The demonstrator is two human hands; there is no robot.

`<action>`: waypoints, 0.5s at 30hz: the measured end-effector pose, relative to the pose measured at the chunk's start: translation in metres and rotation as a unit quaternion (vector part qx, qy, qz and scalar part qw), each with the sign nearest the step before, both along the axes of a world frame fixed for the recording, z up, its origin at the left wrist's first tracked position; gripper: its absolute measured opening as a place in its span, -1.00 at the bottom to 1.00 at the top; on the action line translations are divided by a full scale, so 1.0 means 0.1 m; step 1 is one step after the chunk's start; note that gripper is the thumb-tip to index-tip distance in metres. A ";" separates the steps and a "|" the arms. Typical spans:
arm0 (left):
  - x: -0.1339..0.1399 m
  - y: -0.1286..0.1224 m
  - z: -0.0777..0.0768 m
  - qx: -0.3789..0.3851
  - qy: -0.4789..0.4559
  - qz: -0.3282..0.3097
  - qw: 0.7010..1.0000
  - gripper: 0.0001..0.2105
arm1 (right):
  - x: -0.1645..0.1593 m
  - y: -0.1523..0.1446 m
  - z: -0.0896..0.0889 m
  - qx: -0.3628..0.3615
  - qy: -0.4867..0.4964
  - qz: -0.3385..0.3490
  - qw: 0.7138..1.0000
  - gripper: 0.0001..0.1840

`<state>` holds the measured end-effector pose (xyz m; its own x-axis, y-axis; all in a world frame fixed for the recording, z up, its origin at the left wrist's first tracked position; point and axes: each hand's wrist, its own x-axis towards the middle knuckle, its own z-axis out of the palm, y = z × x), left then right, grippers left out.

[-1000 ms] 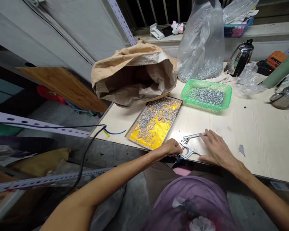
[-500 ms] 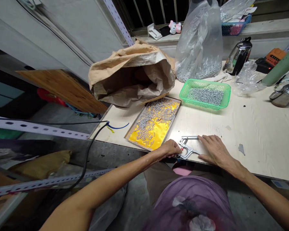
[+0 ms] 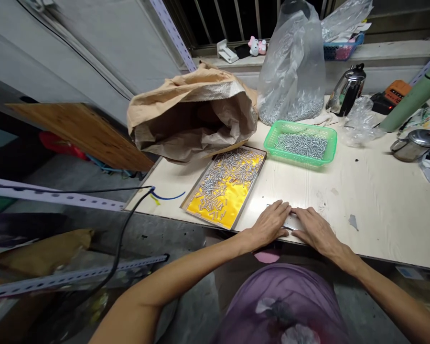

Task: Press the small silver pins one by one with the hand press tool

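A silver plier-like hand tool (image 3: 291,221) with two long handles lies at the table's front edge, mostly covered by my hands. My left hand (image 3: 270,223) is closed over its head end, fingers on the far side and thumb near the table edge. From the right, my right hand (image 3: 316,230) grips the handle ends, fingers on the far handle and thumb on the near one. Just left of my hands sits a shallow tray (image 3: 241,211) lined with yellow, with many small metal pins (image 3: 215,186) scattered in it.
Behind the tray lies an open brown paper sack (image 3: 193,114). A green plastic basket (image 3: 268,143) of small metal parts stands beyond my hands, near a clear plastic bag (image 3: 290,71) of similar parts. At the right are a metal cup (image 3: 412,145) and a green bottle (image 3: 412,98).
My left hand has moved from pinching at the tool's near jaw to covering its head. My right hand stays on the handles. The view has shifted slightly.
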<state>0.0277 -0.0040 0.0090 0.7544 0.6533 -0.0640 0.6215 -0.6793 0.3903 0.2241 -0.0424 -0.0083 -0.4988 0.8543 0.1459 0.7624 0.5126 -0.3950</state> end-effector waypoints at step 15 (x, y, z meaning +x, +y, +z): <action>0.31 0.24 0.12 0.004 0.097 -0.140 0.985 -0.59 | 0.10 -0.23 0.06 0.033 -0.062 -0.070 0.995 -0.55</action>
<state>0.0582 0.0196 0.0205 0.8791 0.4226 -0.2205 0.4719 -0.8369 0.2772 0.2340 -0.0657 -0.0019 -0.3930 0.9075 0.1480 0.8691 0.4192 -0.2624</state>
